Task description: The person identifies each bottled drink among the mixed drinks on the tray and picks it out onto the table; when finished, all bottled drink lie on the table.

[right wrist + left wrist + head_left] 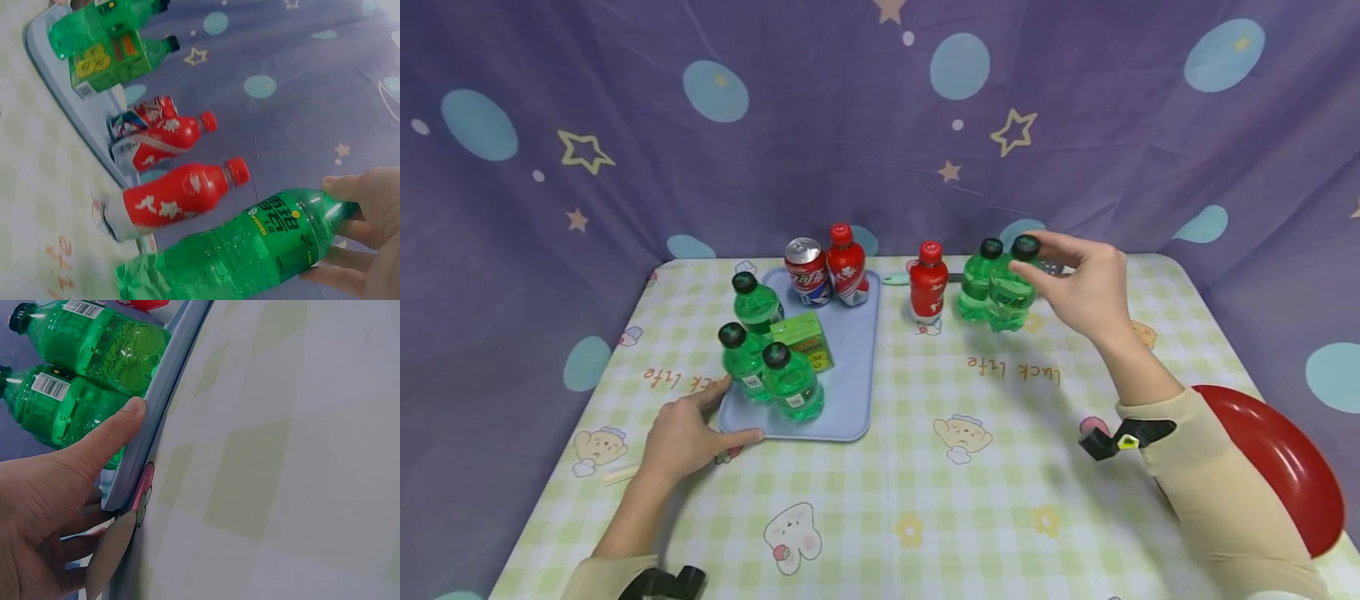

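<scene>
My right hand (1086,283) grips a green plastic soda bottle (1011,292) around its neck, just below the black cap. The bottle is upright, and a second green bottle (976,287) stands close behind it to the left. In the right wrist view the held bottle (250,250) shows its printed label. My left hand (681,437) holds the near left corner of a light blue tray (850,392), thumb along the front rim and fingers around the side. Right by that thumb, a green bottle (75,406) stands inside the tray.
On the tray are several green bottles, a green drink carton (805,342), a soda can (808,273) and a red bottle (848,271). Another red bottle (928,283) stands between tray and right hand. Behind it lies a utensil with a mint handle (895,279). A red round dish (1270,467) sits under my right forearm.
</scene>
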Demonstrator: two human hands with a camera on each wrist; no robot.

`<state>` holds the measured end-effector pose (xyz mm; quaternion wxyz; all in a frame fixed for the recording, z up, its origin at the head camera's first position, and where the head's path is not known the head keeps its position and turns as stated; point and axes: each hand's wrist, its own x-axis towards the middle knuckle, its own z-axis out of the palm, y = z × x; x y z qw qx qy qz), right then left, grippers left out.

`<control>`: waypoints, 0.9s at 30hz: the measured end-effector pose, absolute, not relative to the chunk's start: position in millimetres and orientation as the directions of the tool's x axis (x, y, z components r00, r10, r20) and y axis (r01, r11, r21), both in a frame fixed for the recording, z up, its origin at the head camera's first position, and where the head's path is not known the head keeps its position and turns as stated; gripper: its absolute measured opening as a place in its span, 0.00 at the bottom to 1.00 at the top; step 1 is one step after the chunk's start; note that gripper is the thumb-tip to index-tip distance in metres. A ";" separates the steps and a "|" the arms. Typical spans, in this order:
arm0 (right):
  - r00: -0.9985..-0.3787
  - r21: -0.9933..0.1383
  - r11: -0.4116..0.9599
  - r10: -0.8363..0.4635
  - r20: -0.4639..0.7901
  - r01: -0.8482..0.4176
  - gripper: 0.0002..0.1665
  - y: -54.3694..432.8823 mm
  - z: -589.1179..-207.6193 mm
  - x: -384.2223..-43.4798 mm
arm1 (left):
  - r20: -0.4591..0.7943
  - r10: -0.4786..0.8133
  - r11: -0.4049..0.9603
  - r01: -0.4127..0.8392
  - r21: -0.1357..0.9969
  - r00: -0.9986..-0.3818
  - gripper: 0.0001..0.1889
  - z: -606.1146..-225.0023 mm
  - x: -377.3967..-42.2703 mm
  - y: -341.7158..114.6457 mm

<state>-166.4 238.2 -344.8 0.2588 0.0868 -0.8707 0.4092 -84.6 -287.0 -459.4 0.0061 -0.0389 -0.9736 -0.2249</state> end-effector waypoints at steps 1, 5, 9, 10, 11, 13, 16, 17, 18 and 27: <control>-0.852 -0.666 0.656 0.067 0.519 -0.354 0.22 241.6 -344.7 -166.2 | 0.030 0.074 0.895 0.080 0.438 -0.997 0.60 -459.5 -84.8 -287.0; -0.858 -0.663 0.680 0.096 0.505 -0.314 0.22 254.0 -345.9 -167.2 | 0.033 0.076 0.896 0.082 0.436 -0.997 0.60 -459.3 -85.3 -286.9; -0.864 -0.673 0.686 0.132 0.486 -0.275 0.22 264.0 -351.5 -171.2 | 0.032 0.070 0.898 0.077 0.432 -0.997 0.60 -459.4 -84.3 -287.3; -0.865 -0.676 0.688 0.142 0.481 -0.263 0.22 266.3 -353.6 -172.5 | 0.033 0.070 0.898 0.078 0.434 -0.997 0.60 -459.5 -84.0 -287.3; -0.866 -0.679 0.690 0.153 0.477 -0.252 0.22 268.6 -355.7 -173.8 | 0.034 0.071 0.896 0.079 0.437 -0.997 0.60 -459.6 -83.9 -287.1; -0.867 -0.686 0.692 0.182 0.465 -0.223 0.23 272.5 -359.6 -176.6 | 0.036 0.073 0.894 0.081 0.441 -0.997 0.60 -459.4 -83.6 -287.0; -0.866 -0.703 0.685 0.221 0.448 -0.189 0.23 277.2 -364.1 -181.3 | 0.042 0.074 0.891 0.085 0.445 -0.996 0.59 -459.3 -83.3 -287.1; -0.866 -0.709 0.681 0.230 0.445 -0.183 0.24 278.8 -365.7 -182.9 | 0.044 0.074 0.891 0.086 0.446 -0.996 0.59 -459.4 -83.2 -287.1; -0.865 -0.715 0.676 0.237 0.442 -0.181 0.24 280.3 -367.2 -184.4 | 0.046 0.073 0.891 0.086 0.446 -0.996 0.59 -459.6 -83.0 -287.1; -0.872 -0.741 0.650 0.253 0.419 -0.167 0.26 288.7 -379.3 -196.4 | 0.050 0.078 0.887 0.092 0.452 -0.996 0.59 -456.1 -81.5 -284.7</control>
